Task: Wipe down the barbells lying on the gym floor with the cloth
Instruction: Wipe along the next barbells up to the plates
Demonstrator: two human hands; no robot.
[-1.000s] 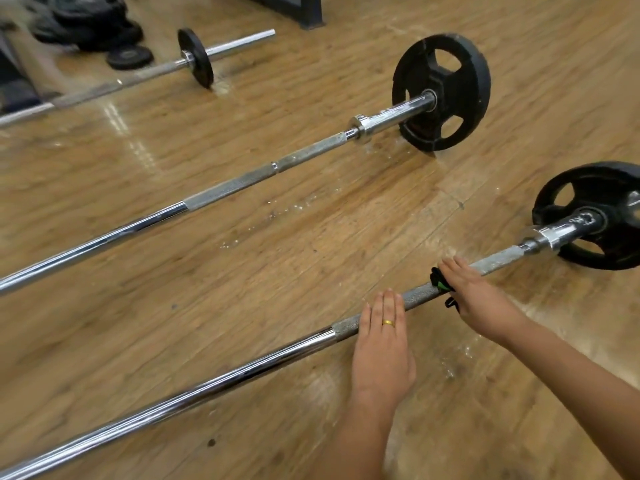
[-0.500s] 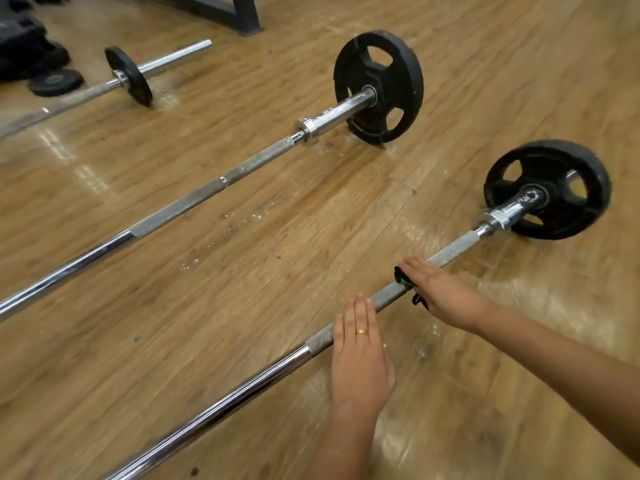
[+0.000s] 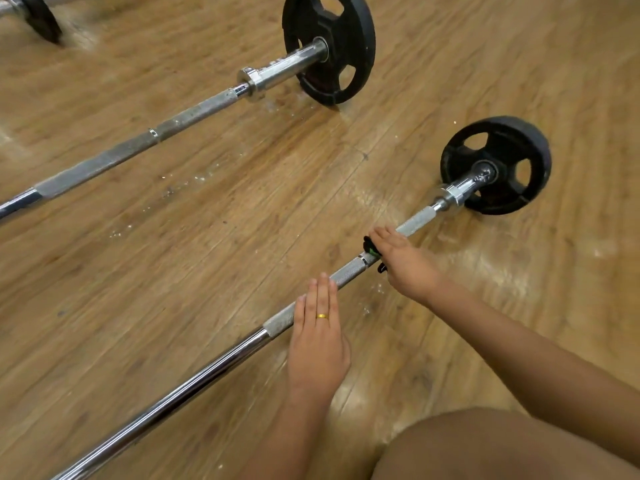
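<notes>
Wooden gym floor [image 3: 242, 209], left hand [image 3: 318, 344] flat on barbell [image 3: 207, 372], right hand [image 3: 405, 268] pressing dark cloth [image 3: 370, 245] onto it

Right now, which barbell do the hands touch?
The nearest barbell: the left hand rests flat on it, the right hand presses the dark cloth on it. The middle barbell and the far barbell lie untouched.

The right hand [image 3: 405, 268], pressing the black-and-green cloth [image 3: 371, 249] on the nearest barbell [image 3: 194, 386], has slid a little along the knurled grip toward the black weight plate [image 3: 498, 164], uncovering a ring mark just beside the cloth. The view has swung down and closer. The far barbell [image 3: 38, 12] is now cut off at the top left, and a bare knee [image 3: 502, 448] has come in at the bottom right.
</notes>
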